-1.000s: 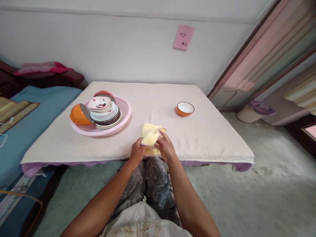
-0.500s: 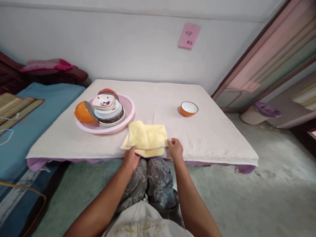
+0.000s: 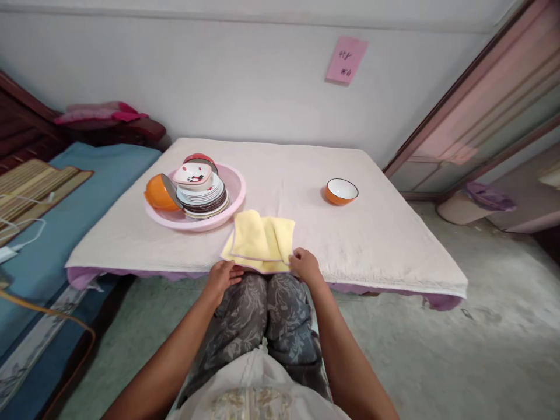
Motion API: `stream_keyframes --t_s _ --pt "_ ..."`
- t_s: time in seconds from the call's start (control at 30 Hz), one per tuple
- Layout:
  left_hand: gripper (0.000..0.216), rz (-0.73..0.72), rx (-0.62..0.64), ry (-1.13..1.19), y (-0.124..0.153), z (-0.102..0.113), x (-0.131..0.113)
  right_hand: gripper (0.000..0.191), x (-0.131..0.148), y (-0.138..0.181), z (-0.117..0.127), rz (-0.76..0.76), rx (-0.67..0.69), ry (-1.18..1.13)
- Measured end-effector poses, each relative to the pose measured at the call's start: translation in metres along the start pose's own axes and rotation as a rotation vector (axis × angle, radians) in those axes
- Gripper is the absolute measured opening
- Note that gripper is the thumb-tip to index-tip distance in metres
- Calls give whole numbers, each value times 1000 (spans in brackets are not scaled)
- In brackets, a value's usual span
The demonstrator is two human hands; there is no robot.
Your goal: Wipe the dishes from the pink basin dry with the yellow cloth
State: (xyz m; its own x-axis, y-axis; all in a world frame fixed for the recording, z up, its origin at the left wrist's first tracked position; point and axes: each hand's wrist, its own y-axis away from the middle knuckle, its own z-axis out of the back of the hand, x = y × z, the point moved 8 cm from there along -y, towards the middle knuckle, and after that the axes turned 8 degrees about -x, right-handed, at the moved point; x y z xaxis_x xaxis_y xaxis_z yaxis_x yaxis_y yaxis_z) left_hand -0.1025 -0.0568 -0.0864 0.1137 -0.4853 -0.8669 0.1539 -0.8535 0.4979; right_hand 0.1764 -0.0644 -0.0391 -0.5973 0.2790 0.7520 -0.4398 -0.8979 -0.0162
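A yellow cloth (image 3: 262,238) with a purple edge lies folded over at the front of the covered table, just above my knees. My left hand (image 3: 222,279) pinches its near left corner, with the other fingers loosely stretched beneath. At the near right corner, my right hand (image 3: 305,265) has its fingers closed on the cloth. To the left stands a pink basin (image 3: 238,195) holding a stack of plates (image 3: 205,201), a small patterned bowl (image 3: 192,175) and a tilted orange bowl (image 3: 161,193). An orange bowl with a white inside (image 3: 341,192) sits upright on the right.
The white cover (image 3: 385,245) ends at the table's front edge, above my legs. A blue-covered bed (image 3: 109,169) adjoins on the left, with a cable (image 3: 52,315) over it. A bin (image 3: 464,204) stands on the floor at right. A pink note (image 3: 347,60) hangs on the wall.
The view has shifted slightly. My left hand has moved from under the cloth to its near left corner, and the cloth's right side has creased and drawn inward.
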Motion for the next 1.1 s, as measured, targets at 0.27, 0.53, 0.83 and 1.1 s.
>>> stream_keyframes --t_s 0.27,0.53,0.83,1.1 --pt "14 -430 -243 -382 -6 27 -59 7 5 5 -2 47 -34 67" --pt "18 -459 -106 -656 -32 -3 -66 14 6 -3 -16 12 27 -158" --pt "18 -486 -49 -682 -23 -27 -72 24 6 -1 -2 -126 -19 -515" --pt "18 -659 -111 -493 -18 -86 -182 15 33 -70 101 -113 -311 -700"
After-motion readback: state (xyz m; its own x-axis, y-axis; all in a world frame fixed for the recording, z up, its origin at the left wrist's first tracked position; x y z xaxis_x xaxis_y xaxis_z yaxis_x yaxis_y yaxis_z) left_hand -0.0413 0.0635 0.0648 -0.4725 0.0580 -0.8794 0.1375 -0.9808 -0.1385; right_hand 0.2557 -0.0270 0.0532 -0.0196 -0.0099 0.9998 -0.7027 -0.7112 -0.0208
